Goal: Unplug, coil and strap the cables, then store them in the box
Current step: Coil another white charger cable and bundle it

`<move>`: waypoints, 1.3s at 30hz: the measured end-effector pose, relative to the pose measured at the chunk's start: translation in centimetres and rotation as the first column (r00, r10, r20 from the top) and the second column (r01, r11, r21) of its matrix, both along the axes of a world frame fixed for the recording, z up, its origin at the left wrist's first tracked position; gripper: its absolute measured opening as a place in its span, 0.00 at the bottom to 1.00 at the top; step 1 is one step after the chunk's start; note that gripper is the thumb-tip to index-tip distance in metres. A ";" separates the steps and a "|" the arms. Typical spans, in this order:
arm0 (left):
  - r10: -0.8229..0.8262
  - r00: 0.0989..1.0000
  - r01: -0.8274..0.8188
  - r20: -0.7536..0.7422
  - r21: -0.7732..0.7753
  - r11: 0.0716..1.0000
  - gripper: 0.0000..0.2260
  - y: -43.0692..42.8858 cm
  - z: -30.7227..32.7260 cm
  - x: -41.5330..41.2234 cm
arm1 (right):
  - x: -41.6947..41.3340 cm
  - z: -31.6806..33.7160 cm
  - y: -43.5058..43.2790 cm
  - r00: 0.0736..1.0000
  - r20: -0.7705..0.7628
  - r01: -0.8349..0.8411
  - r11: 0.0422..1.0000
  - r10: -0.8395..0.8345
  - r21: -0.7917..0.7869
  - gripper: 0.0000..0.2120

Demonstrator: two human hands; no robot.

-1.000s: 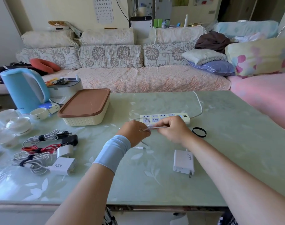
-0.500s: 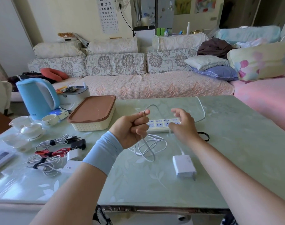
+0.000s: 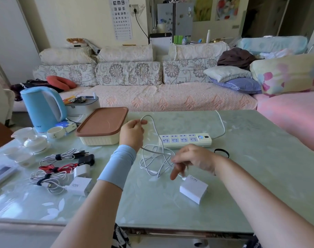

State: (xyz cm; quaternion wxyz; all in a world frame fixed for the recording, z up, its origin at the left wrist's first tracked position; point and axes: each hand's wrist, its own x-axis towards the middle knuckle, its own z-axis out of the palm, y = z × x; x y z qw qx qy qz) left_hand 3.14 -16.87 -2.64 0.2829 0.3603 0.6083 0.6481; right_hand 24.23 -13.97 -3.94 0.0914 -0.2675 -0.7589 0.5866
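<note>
Right hand dropped from power strip to loose white cable on table, near charger; grip blurred, cannot tell. Left hand pinches raised cable loop beside lidded box.

bright daylight, glare on table, edges warped

Table top: glossy glass-like sheet with strong reflections, pale green leaf print under it. Cable: smooth white plastic jacket, slight sheen. Power strip: glossy white plastic. Charger: matt white plastic. Box: cream ribbed plastic wall; lid smooth brown plastic, semi-gloss. Kettle: glossy blue plastic. Cup: white glazed ceramic. Forearm sleeve: matt light-blue stretch cloth. Sofa cover: quilted cloth, textured, matt. Black strap: matt, material can't tell.
</note>
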 end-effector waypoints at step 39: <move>-0.295 0.715 0.148 -0.633 -0.275 0.950 0.18 -2.2 1.4 0.6 | -1.7 0.9 0.1 0.994 0.001 0.109 0.990 -0.109 0.086 0.18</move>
